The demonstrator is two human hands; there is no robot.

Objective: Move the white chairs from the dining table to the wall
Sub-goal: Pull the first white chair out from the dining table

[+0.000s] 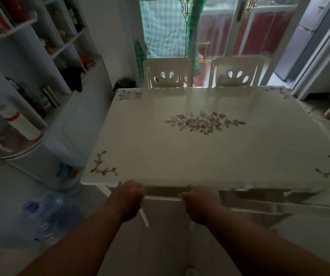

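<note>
A white dining table point(200, 156) with a floral print fills the middle of the view. Pushed under its near edge is a white chair point(163, 202); my left hand point(129, 198) and my right hand point(200, 204) both grip the top rail of its backrest. A second white chair point(279, 204) is tucked in to its right. Across the table stand two more white chairs, one at far left point(167, 73) and one at far right point(237, 73), backrests upright against the table's far edge.
A white shelf unit point(40, 56) with bottles lines the left wall. A water dispenser point(60, 166) and a large blue water bottle point(50, 212) sit on the floor at left. Glass doors point(210, 26) stand behind the far chairs.
</note>
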